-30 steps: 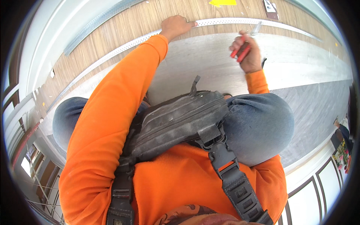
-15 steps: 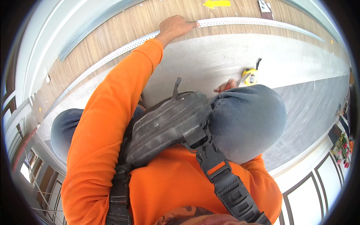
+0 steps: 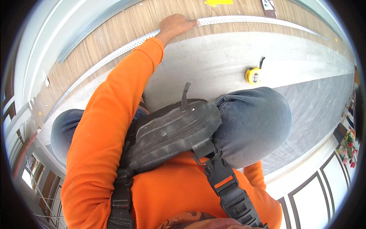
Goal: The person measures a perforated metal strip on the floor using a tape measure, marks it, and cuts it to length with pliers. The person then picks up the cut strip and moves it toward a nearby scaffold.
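1. Since a second ago the right hand, then raised with a red-handled tool in it, has dropped out of sight behind the right knee [image 3: 253, 124]; only its orange sleeve shows low down, so I cannot tell whether it is clenched or released.
2. Left on the pale floor board [image 3: 213, 63], a yellow tape measure [image 3: 253, 75] now lies free, well to the right of the left hand and just beyond the right knee.
3. The left hand [image 3: 176, 25] stays where it was, arm stretched forward, fingers laid flat and pressing down on a long perforated metal strip [image 3: 244, 19], not curled round it.
4. That strip runs away from the hand to both sides, along the edge where the wood-grain flooring [image 3: 114, 34] meets the pale board.
5. A dark chest bag [image 3: 171, 133] hangs near the body, well behind the left hand.
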### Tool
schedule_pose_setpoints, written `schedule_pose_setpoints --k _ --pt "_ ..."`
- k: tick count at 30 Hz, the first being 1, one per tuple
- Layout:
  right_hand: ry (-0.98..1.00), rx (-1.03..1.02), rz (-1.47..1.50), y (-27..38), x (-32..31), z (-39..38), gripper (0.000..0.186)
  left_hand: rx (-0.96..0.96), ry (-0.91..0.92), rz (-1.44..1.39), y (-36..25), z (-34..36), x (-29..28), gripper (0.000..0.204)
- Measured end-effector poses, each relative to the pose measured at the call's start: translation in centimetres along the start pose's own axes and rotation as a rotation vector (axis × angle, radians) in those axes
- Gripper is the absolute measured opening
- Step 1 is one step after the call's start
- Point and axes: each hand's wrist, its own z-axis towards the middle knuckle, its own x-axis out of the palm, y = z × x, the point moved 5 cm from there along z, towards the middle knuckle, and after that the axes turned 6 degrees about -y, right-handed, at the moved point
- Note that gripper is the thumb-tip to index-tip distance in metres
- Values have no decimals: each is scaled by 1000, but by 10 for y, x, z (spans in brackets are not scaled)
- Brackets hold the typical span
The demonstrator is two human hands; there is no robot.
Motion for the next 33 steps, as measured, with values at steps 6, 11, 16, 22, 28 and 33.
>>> schedule_pose_setpoints --k 6,11,16,22,28,33 --pt "-357 -150 -74 91 35 6 48 8 -11 2 1 5 0 63" --pt "247 -257 -208 77 109 15 56 -10 -6 27 -13 -3 -11 62" --pt "665 -93 -101 66 167 4 61 23 -32 31 -15 -4 -18 64" --pt "686 -425 52 136 208 37 45 -8 -12 21 -17 -7 -24 66" --pt "776 -841 -5 160 293 18 40 44 -45 32 -44 -11 -32 71" --pt "988 -873 -483 158 364 8 46 91 -141 -31 -3 0 -27 76"
